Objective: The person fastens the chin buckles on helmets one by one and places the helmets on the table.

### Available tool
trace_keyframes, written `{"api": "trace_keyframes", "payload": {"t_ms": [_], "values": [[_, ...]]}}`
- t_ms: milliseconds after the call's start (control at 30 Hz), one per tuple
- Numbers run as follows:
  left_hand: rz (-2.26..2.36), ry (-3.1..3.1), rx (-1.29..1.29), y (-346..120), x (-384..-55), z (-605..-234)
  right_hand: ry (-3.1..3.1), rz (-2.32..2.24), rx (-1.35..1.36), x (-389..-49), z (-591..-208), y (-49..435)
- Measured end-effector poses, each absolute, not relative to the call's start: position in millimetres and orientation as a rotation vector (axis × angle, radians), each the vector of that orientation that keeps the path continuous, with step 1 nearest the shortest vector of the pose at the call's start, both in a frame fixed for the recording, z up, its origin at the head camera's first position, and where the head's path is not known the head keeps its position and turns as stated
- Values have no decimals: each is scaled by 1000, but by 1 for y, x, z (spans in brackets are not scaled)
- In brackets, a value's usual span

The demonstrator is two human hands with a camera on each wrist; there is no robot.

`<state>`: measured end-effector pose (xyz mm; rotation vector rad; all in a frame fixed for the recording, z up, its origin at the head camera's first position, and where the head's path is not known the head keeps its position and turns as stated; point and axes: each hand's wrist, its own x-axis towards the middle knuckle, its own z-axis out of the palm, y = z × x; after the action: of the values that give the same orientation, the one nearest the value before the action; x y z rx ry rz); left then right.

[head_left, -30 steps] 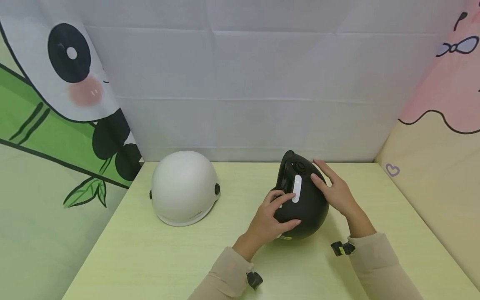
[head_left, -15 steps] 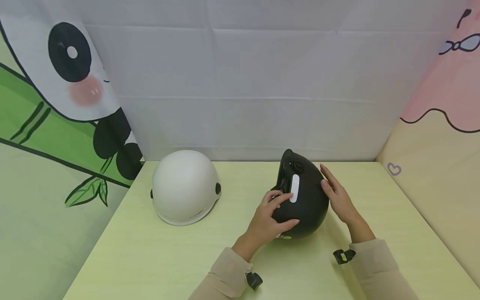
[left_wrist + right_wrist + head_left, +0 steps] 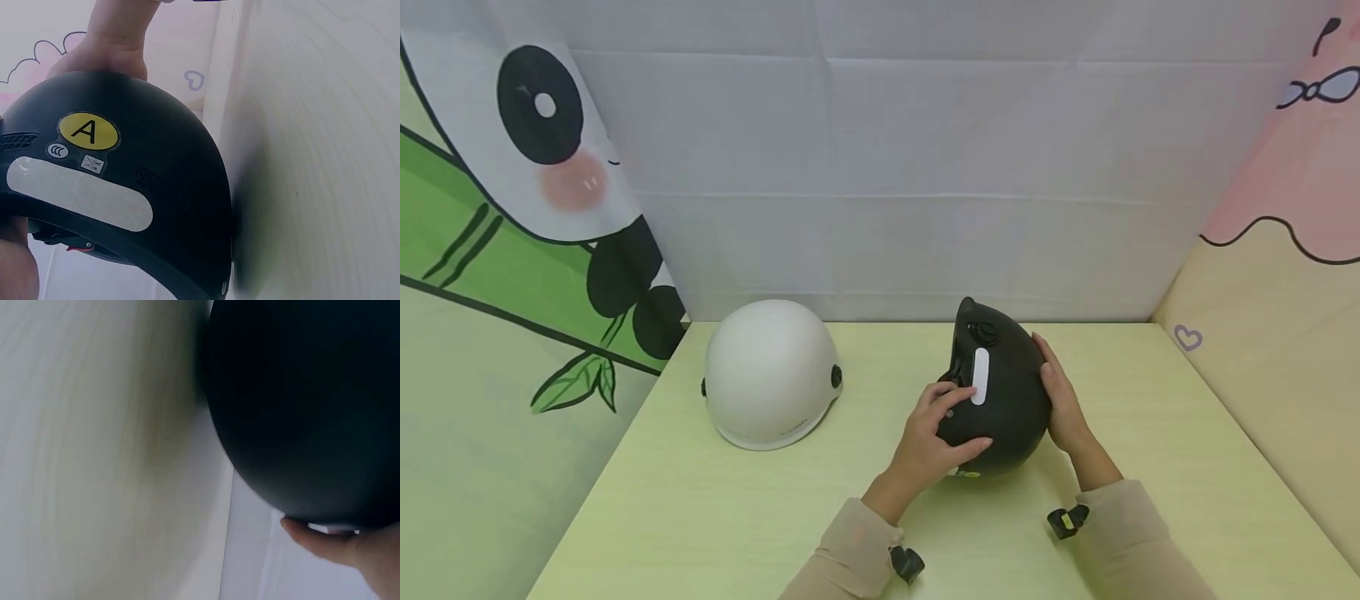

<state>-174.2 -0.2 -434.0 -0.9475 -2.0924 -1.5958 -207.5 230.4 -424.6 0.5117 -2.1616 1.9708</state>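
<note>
A black helmet (image 3: 1011, 392) lies tipped on the table, its opening facing left in the head view. A white oblong strip (image 3: 981, 377) marks its shell. My left hand (image 3: 925, 437) grips the helmet near its rim, thumb on the shell and index finger by the strip; some fingertips are hidden. Against the helmet's right side rests my right hand (image 3: 1063, 404), fingers mostly straight. In the left wrist view, the shell carries a yellow sticker (image 3: 89, 131) with a letter A. The right wrist view has a thumb (image 3: 319, 540) touching the shell's edge.
To the left, a white helmet (image 3: 771, 375) sits dome up on the pale wooden table (image 3: 760, 517). A white cloth backdrop (image 3: 880, 167) rises behind the table, with cartoon-printed panels at both sides.
The right hand has slid from the upper shell down onto its right side. The black helmet has turned slightly and shifted a little left, with the left hand following it.
</note>
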Motion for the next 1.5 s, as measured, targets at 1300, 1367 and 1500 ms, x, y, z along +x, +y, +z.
{"api": "trace_keyframes", "payload": {"t_ms": [1300, 1367, 1500], "values": [[-2254, -2097, -477, -9, -168, -450, -2762, 1247, 325, -222, -343, 199], [-2227, -2111, -486, -11, -169, -449, -2768, 1239, 324, -223, -342, 198], [-2128, -2121, -522, -14, -171, -444, -2772, 1243, 316, -223, -342, 199]]}}
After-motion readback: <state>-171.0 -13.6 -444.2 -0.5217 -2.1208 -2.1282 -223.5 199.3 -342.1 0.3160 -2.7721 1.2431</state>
